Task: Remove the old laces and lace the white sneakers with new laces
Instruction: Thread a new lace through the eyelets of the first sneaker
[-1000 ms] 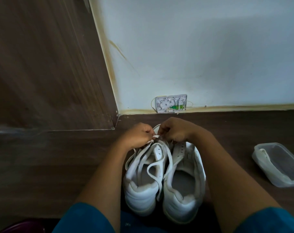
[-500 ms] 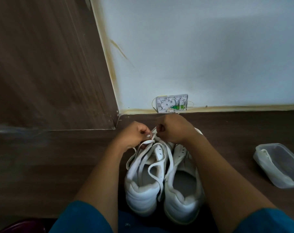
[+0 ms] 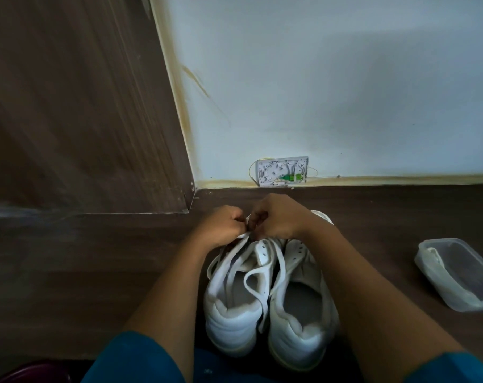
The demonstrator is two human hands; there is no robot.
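Two white sneakers stand side by side on the dark wooden floor, heels toward me. The left sneaker (image 3: 232, 324) carries a loose white lace (image 3: 258, 283) that loops over its tongue and hangs between the shoes. The right sneaker (image 3: 301, 333) shows bare eyelets and no lace. My left hand (image 3: 221, 228) and my right hand (image 3: 276, 217) meet over the toe end of the left sneaker, both pinching the lace where it crosses the lowest eyelets. My fingers hide the lace ends.
A clear plastic container (image 3: 456, 275) lies on the floor at the right. A white wall box (image 3: 283, 175) with thin cables sits at the foot of the pale wall. A wooden panel (image 3: 83, 106) rises at the left. A dark red object (image 3: 30, 374) shows at bottom left.
Both hands have shifted slightly away from me, toward the toe of the left sneaker, and drawn closer together on the lace. The sneakers stay in place.
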